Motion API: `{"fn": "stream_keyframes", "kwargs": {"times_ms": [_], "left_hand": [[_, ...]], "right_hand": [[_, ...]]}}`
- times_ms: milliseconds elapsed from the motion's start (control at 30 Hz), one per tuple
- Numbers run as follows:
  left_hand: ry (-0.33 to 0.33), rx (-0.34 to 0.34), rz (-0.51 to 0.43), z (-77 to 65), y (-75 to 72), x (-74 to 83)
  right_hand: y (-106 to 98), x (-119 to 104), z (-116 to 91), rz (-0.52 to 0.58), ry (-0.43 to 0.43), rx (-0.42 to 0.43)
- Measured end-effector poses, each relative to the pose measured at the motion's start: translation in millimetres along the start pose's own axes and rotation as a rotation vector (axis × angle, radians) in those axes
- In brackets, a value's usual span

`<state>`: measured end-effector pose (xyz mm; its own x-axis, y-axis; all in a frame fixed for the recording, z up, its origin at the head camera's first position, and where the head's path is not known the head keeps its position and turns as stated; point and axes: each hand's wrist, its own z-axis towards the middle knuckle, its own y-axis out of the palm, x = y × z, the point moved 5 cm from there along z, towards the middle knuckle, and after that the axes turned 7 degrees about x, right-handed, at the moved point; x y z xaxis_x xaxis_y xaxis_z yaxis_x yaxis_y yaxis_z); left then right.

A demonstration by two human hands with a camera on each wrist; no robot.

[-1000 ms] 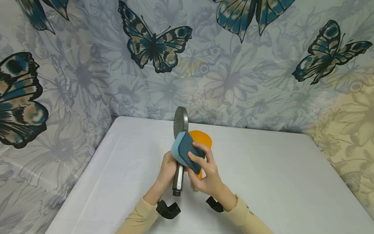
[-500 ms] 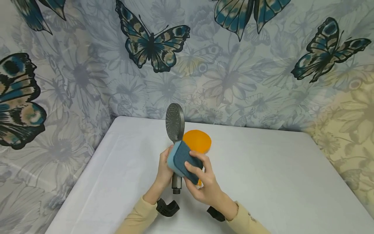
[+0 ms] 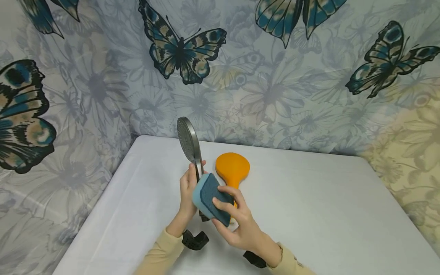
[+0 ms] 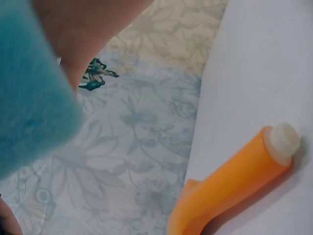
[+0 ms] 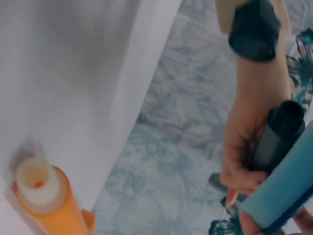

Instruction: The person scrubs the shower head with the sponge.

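My left hand (image 3: 187, 191) grips the handle of a grey hand shower (image 3: 190, 139), its round perforated head raised and tilted to the left in the head view. With my right hand (image 3: 240, 221) I hold a blue sponge (image 3: 214, 200) by its darker scouring side, fingers spread over it. The sponge's lighter foam side faces the shower handle and overlaps it in this view. In the right wrist view, the threaded end of the shower handle (image 5: 279, 137) pokes out of the left fist beside the sponge (image 5: 279, 181). The sponge (image 4: 34, 98) also fills the left of the left wrist view.
Behind the hands, an orange hand shower (image 3: 233, 166) lies on the white table (image 3: 309, 198), its pale threaded end (image 4: 283, 139) toward the person. Black wrist mounts (image 3: 195, 240) sit under both wrists. A butterfly-patterned cloth wall (image 3: 275, 88) rises behind the table.
The grey hand shower has moved left and its head now leans left. The sponge has slid down along the handle and slightly left, uncovering more of the orange one.
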<state>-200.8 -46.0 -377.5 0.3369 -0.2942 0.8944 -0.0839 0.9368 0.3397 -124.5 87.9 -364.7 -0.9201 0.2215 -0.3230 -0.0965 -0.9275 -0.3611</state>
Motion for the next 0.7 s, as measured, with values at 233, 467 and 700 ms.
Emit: {"fn": "stream_keyframes", "kwargs": {"times_ms": [233,467,700], "left_hand": [[-0.038,-0.126,0.012,-3.0,8.6,2.4],[0.031,-0.319,0.139,-11.2,19.5,-7.3],[0.046,-0.365,0.118,-13.8,23.8,-9.0]], "right_hand": [[3,-2,-4,-0.021,-0.126,0.054],[2,22,18,-0.127,-0.077,0.235],[-8,33,44,-0.187,0.019,0.23]]}}
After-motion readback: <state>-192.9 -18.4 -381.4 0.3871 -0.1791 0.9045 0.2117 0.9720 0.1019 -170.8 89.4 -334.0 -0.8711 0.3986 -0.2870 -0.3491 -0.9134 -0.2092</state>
